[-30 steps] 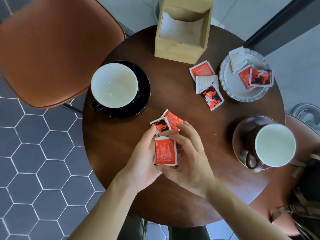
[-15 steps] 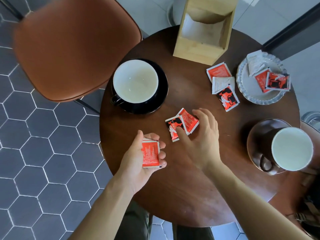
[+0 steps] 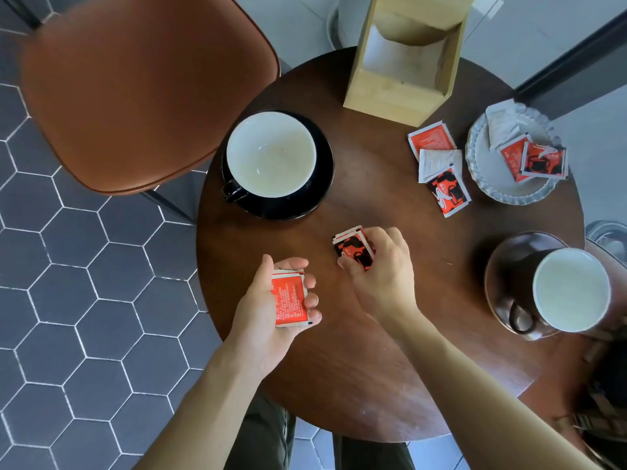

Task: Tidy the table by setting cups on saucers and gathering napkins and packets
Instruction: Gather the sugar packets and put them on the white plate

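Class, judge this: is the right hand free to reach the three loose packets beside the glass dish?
Probably not yet: the right hand already pinches packets, though bare table lies between it and the loose packets.

Held packet (image 3: 290,300): rows of small white print on red, too blurred to read.
Other packets (image 3: 448,192): black-and-white logo, no legible words.

Round table (image 3: 390,385): 2 saucers (image 3: 322,184), plate (image 3: 488,184), box (image 3: 390,93), packets (image 3: 441,171).
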